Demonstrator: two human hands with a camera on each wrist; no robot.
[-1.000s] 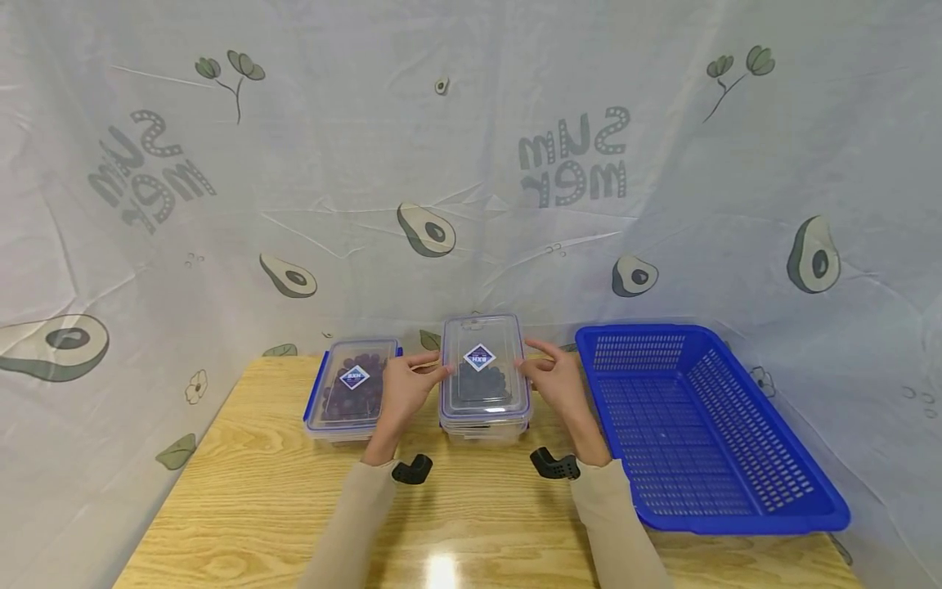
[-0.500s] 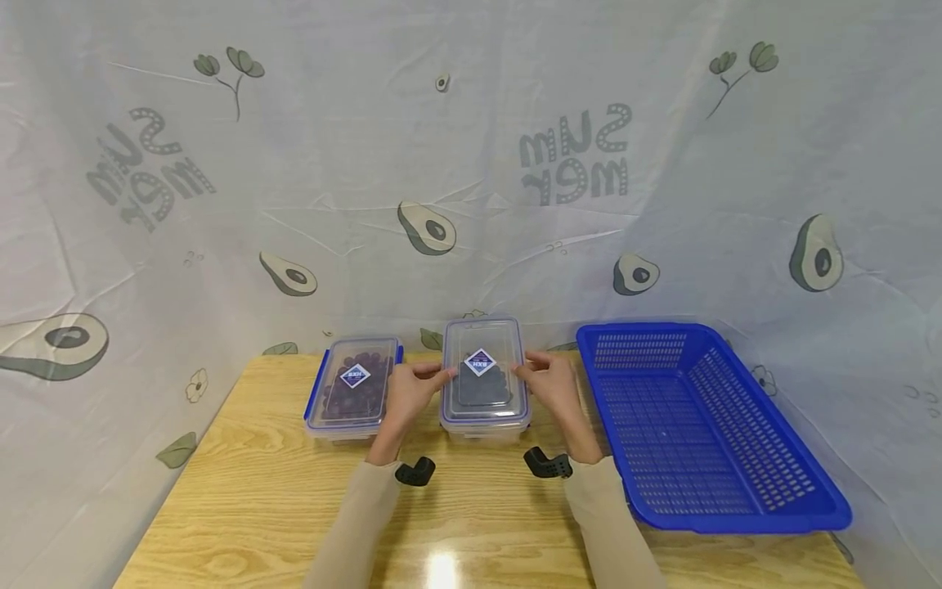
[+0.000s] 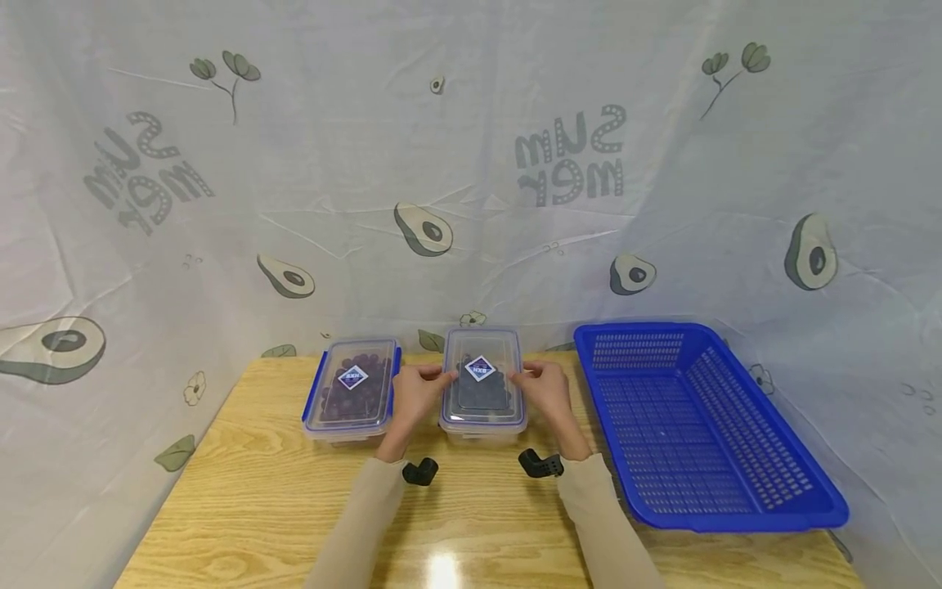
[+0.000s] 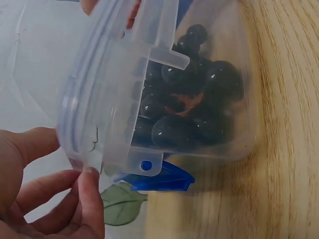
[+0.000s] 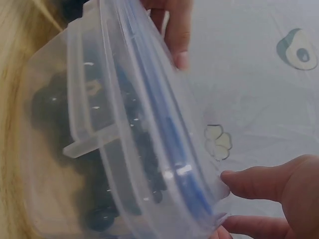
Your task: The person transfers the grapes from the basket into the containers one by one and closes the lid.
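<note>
In the head view a clear lid [image 3: 486, 348] with a blue seal and a diamond label lies level over a clear food container [image 3: 482, 438] of dark grapes. My left hand [image 3: 415, 397] pinches the lid's left edge between thumb and fingers. At the opposite edge my right hand [image 3: 546, 394] pinches it the same way. The left wrist view shows the grapes [image 4: 222, 82] through the container wall and a blue locking clip [image 4: 162, 178] hanging out from the side. In the right wrist view the lid rim [image 5: 172, 134] sits close over the container's rim.
Left of the hands stands another lidded container [image 3: 346, 417] of purple grapes, blue clips along its sides. A blue perforated basket [image 3: 666, 433] occupies the table's right side. The wooden table [image 3: 280, 507] meets a printed cloth [image 3: 471, 270] at the back.
Both hands have brought the lid down and slightly towards me onto the container. The right hand's raised fingers have come in to the lid's edge.
</note>
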